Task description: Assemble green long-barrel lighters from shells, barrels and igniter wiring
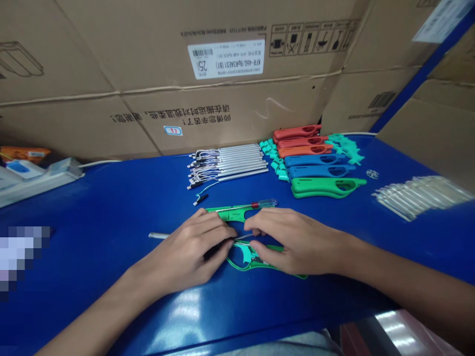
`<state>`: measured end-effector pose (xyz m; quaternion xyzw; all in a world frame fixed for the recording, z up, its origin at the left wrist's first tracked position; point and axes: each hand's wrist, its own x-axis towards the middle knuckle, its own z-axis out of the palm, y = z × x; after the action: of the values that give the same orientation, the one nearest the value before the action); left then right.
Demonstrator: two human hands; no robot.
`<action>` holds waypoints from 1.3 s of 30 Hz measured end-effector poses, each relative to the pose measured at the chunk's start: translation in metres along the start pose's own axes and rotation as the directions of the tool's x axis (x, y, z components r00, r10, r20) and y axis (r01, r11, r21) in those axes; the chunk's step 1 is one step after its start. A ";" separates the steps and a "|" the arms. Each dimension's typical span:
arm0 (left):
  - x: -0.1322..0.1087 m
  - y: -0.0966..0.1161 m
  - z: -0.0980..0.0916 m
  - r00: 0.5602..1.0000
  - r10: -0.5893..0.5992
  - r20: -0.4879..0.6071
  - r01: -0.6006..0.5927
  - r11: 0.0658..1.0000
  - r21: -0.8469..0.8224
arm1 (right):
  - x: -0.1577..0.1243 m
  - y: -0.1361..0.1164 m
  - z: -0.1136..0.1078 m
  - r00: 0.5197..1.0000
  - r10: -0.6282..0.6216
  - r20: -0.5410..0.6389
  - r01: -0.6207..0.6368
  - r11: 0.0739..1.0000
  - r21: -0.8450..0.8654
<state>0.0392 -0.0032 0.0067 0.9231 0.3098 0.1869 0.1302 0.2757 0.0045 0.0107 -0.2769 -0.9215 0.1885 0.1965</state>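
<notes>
My left hand (200,242) is closed round a silver metal lighter tube (159,236), whose far end sticks out to the left; the fingertips are hidden from above. Under both hands lies an open green lighter casing half (241,268) with a turquoise trigger (246,253) inside. My right hand (297,240) grips this half at its right part, thumb pressed along it, forefinger bent near a thin pale wire (244,237). Just beyond the hands is another green casing half (237,214), with a screwdriver (265,203) lying across it.
Metal tubes with wires (241,163) lie in a row behind. Beside them are turquoise caps (276,160), red, orange, blue and green casings (321,170) and turquoise triggers (345,148). Clear plastic parts (419,195) lie right, a power strip (48,180) left. Cardboard (148,59) walls the back.
</notes>
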 end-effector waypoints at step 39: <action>0.002 0.003 -0.002 0.995 -0.091 0.042 0.094 0.993 -0.078 | 0.001 0.002 0.009 0.997 0.071 0.001 -0.071 0.992 0.103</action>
<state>0.0415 -0.0041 0.0102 0.9052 0.3421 0.1750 0.1813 0.2715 0.0046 0.0022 -0.2991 -0.8999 0.2423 0.2048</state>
